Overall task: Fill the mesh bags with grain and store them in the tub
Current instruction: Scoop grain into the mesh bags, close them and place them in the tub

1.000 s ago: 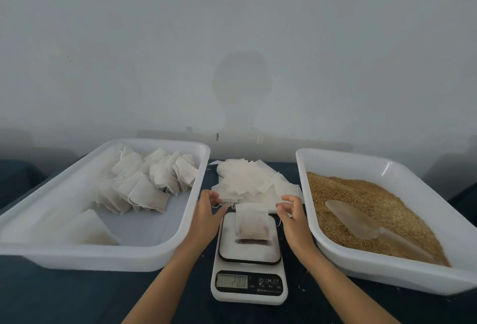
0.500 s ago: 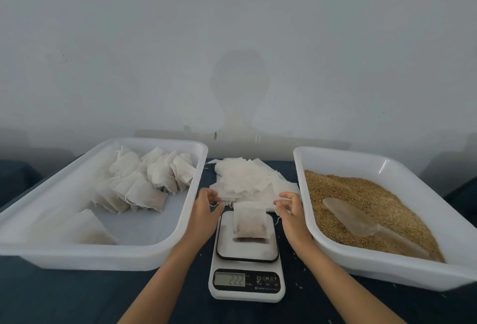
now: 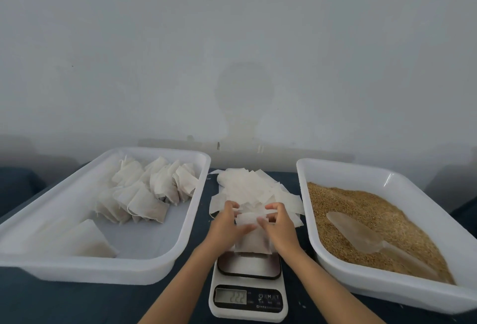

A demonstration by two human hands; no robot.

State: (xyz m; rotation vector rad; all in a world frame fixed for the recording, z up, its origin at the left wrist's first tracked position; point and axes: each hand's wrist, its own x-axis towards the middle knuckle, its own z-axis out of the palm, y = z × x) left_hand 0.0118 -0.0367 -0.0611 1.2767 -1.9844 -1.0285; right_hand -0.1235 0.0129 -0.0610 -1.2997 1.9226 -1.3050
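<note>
Hands meet over the scale [image 3: 248,282]: the left hand [image 3: 224,228] and right hand [image 3: 280,228] both pinch the top of a filled bag [image 3: 251,239] above its plate. Left tub [image 3: 180,233] holds filled bags; right tub [image 3: 322,251] holds grain [image 3: 361,210] and a scoop [image 3: 353,233].

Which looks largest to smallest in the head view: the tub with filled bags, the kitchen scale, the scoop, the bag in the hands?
1. Tub with filled bags.
2. Kitchen scale.
3. Scoop and the bag in the hands: too similar to rank, and the hands cover part of the bag.
</note>
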